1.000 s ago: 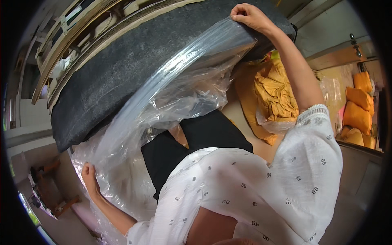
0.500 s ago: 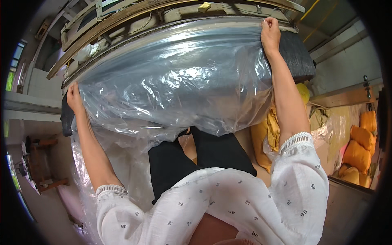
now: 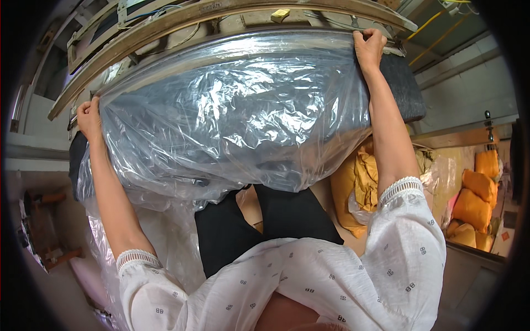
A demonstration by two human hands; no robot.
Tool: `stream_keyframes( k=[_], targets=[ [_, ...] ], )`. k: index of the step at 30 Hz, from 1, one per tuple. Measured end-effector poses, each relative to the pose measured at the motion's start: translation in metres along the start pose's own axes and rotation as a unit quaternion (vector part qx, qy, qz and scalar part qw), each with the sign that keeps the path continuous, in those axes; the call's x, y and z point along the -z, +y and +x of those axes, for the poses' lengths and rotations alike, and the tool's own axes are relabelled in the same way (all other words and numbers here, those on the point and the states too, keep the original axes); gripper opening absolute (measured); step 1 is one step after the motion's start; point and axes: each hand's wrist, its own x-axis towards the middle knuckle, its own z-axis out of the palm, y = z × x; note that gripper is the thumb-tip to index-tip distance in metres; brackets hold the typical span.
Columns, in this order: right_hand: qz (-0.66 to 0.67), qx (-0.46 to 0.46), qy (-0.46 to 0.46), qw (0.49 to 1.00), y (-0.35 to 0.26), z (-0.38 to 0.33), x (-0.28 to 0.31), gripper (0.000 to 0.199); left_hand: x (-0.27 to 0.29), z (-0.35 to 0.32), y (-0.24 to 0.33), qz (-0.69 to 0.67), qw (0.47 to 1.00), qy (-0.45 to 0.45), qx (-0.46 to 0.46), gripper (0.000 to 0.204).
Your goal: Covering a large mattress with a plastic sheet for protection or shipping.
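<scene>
A wide clear plastic sheet (image 3: pixel 237 110) stretches between my two hands, its upper edge pulled along the front of a long bench-like machine. My left hand (image 3: pixel 90 118) pinches the sheet at its left end. At the far right, my right hand (image 3: pixel 370 48) grips the opposite corner, fingers folded over the edge. Beneath the film lies a dark padded surface (image 3: pixel 406 91), bare at its right end. The sheet's lower part hangs in creased folds over my lap and down on my left side.
A wooden rail (image 3: pixel 221 12) runs behind the sheet, with a small yellow block (image 3: pixel 280 15) and cables beyond it. An orange-yellow sack (image 3: pixel 353 190) stands right of my knees. Several orange bundles (image 3: pixel 476 190) are stacked farther right. A brown wooden frame (image 3: pixel 58 243) is at the left.
My left hand has moved up and outward to the left, drawing the sheet's edge straighter. The right hand stays at nearly the same spot, its fingers slightly turned.
</scene>
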Motion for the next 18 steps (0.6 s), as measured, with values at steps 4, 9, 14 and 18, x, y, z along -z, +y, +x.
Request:
stream_keyframes(
  k=[4,9,14,18],
  targets=[
    [0.022,-0.028,-0.017,0.999,-0.013,-0.003,-0.003,0.040,0.020,0.014,-0.030,0.009,0.999,-0.009,-0.033,0.031],
    [0.067,-0.047,0.002,0.997,0.006,0.009,0.004,0.040,0.012,-0.004,0.000,0.013,0.998,-0.053,-0.012,0.031],
    [0.041,-0.083,0.011,0.996,0.001,0.010,0.002,0.043,0.018,0.007,-0.016,0.048,0.995,-0.064,-0.058,0.035],
    [-0.114,-0.063,-0.164,0.978,-0.023,-0.009,0.023,0.044,0.047,0.010,-0.044,0.140,0.975,-0.035,-0.170,0.040]
  ],
)
